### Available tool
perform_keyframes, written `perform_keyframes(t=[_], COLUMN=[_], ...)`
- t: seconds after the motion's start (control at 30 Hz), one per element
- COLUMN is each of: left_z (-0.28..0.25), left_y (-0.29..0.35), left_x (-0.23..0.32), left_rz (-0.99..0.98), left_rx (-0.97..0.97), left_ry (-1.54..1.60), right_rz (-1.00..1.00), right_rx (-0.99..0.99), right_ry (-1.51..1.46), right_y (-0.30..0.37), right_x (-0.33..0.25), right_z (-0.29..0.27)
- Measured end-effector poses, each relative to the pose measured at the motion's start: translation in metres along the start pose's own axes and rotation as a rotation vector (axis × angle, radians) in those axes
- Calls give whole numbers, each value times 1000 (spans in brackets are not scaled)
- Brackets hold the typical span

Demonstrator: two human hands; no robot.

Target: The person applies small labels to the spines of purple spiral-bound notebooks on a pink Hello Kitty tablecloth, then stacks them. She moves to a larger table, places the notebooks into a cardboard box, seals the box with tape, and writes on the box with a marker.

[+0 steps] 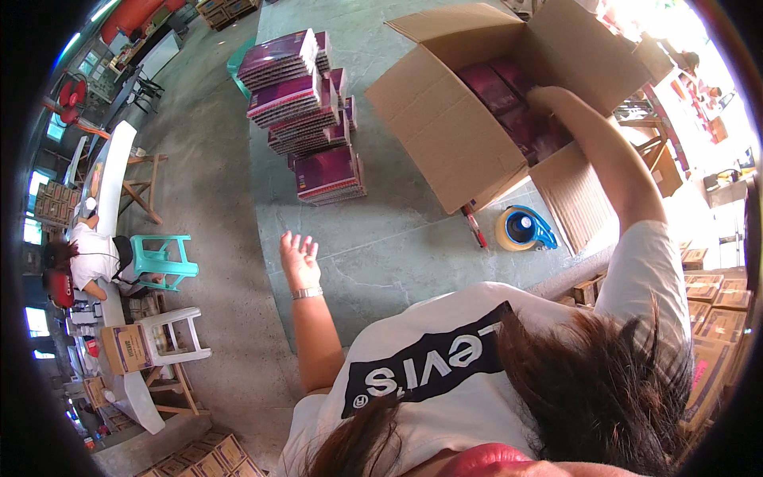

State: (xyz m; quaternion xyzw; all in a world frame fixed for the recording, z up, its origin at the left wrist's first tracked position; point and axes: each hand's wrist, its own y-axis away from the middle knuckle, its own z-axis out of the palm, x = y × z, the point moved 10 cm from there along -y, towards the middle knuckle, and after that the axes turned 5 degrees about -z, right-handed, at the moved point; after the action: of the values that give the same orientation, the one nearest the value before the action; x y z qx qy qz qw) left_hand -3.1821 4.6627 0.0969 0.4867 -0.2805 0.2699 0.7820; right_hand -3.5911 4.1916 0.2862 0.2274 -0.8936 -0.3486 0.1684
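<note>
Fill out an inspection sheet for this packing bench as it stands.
Surface: grey-green table, bare patch in front.
Job's things: open cardboard box tipped on its side, purple packs inside; purple stacks beside it.
Clutter: blue tape dispenser and a red pen by the box.
Grippers: right hand reaches inside the box, its grip hidden; left hand open, apart from everything.
Cables: nothing seen.
Surroundings: plastic chairs, another person at a white table, small cartons.

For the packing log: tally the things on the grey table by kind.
Open cardboard box: 1
Stacks of purple packs beside it: 4, as far as can be told
Blue tape dispenser: 1
Red pen-like tool: 1
Total: 7
</note>
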Motion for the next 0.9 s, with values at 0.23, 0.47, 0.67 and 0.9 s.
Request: perform_keyframes(t=[0.23, 0.47, 0.67, 0.9], left_z=[55, 102, 113, 151], left_y=[-49, -68, -37, 82], left_x=[-18, -4, -28, 1], left_rz=[-111, -143, -128, -350], left_rx=[-110, -53, -392, -944], left_ry=[33, -175, 178, 656], right_rz=[-988, -595, -785, -1026], right_rx=[1169, 404, 595, 979], right_ry=[-908, -1682, -1288, -761], right_y=[234, -49, -53, 235], right_x=[-234, -366, -369, -322], right_z=[-60, 60, 86, 26])
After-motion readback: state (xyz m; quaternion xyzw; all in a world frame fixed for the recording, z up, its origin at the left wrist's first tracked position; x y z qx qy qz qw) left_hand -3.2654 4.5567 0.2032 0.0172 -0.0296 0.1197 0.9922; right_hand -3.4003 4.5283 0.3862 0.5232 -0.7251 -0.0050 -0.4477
